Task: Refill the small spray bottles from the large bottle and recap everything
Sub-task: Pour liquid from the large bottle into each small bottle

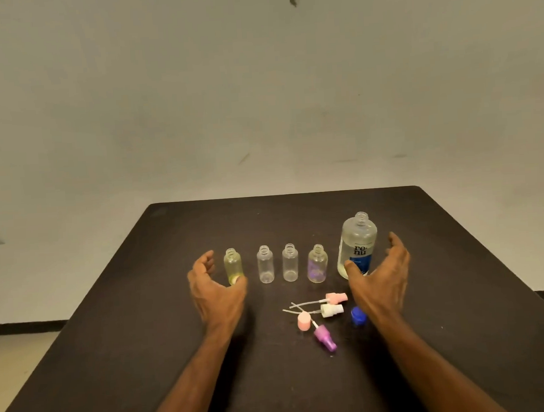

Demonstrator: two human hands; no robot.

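dark matte tabletop (145,341), set against a pale wall.

row of four small clear plastic spray bottles, all upright and uncapped, threaded necks showing, left to right: yellow-tinted small bottle (232,266); first plain clear small bottle (265,264); second plain clear small bottle (290,262); purple-tinted small bottle (317,263). the two plain ones look empty (liquid level in the tinted ones cannot be told).

large clear plastic bottle (357,244), upright at the right end of the row, uncapped, with a blue label reading "re-nu" in dark letters; the smaller print is too fine to read.

loose caps lying on the tabletop in front of the row, near its right half: pink spray pump with dip tube (336,297); white spray pump with dip tube (332,310); salmon-pink round cap (303,321); purple spray pump (325,339) lying on its side; blue screw cap (358,315) just beside the right wrist.

left hand (217,288), fingers spread and loosely curved, cupped around the yellow-tinted bottle, thumb in front of its base; whether it touches cannot be told.

right hand (382,278), likewise spread, cupped beside the large bottle, thumb across the foot of the label, fingers apart from its right side.
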